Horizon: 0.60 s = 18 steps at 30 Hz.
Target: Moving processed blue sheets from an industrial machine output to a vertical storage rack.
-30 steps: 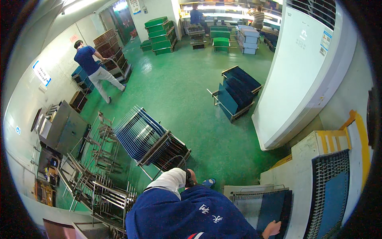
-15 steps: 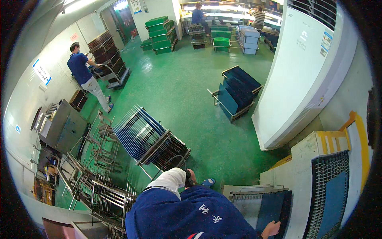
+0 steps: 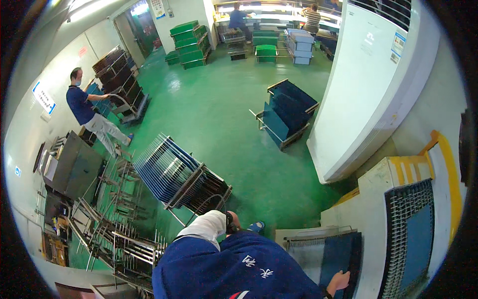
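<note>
At the lower right, my right hand (image 3: pixel 340 281) has its fingers closed on the edge of a dark blue panel (image 3: pixel 336 251). That panel lies against a pale surface with a row of small metal teeth behind it. My left hand (image 3: pixel 233 219), below a white sleeve with a black band at the wrist, is down in front of my body. It is beside the thin curved bar of a metal rack (image 3: pixel 191 187), and its fingers are mostly hidden. Many upright blue panels (image 3: pixel 172 164) stand in slots in this rack.
Another rack of dark blue panels (image 3: pixel 289 112) stands ahead. Bare metal racks (image 3: pixel 117 239) crowd the left. A person (image 3: pixel 89 112) holds a loaded trolley (image 3: pixel 127 102) at the far left. A tall white cabinet unit (image 3: pixel 363 89) and a mesh conveyor (image 3: pixel 408 239) are on the right.
The view has shifted slightly, moving the surroundings left and up. The person by the trolley has turned and now shows a blue panel alongside. My right hand remains at the panel's edge.
</note>
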Motion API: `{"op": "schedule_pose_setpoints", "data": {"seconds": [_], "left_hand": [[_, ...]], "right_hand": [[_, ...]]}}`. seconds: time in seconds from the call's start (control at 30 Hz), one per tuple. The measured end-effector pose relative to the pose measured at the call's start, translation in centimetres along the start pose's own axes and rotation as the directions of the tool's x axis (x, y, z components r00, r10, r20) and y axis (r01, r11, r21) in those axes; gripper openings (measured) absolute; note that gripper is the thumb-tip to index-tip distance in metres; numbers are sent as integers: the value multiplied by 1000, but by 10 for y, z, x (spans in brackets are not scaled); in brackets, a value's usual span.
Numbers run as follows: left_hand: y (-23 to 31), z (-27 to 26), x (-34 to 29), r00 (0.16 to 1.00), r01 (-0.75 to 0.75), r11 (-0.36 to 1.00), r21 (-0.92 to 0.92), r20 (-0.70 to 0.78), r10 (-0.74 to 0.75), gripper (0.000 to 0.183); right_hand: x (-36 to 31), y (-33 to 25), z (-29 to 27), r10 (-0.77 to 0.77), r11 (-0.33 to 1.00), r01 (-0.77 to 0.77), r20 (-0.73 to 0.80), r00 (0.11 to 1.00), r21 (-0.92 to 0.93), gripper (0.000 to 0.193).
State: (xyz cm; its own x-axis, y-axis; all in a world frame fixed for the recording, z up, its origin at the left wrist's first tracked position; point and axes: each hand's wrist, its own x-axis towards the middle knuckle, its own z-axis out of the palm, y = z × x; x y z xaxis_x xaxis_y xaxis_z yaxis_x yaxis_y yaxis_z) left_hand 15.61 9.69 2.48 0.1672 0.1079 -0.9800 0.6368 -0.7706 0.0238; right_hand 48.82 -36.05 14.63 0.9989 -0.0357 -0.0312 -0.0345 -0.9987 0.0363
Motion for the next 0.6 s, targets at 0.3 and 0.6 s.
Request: {"op": "schedule_pose_setpoints", "data": {"seconds": [0.3,0.6], "left_hand": [[-21,6,71,948,-212,975,-68,230,222,51],[-9,4,20,939,-345,926,152,72,337,60]], "right_hand": [[10,16,26,29,999,-31,-89,996,-22,27],[14,25,40,-14,1000,9,-178,984,-26,25]]}}
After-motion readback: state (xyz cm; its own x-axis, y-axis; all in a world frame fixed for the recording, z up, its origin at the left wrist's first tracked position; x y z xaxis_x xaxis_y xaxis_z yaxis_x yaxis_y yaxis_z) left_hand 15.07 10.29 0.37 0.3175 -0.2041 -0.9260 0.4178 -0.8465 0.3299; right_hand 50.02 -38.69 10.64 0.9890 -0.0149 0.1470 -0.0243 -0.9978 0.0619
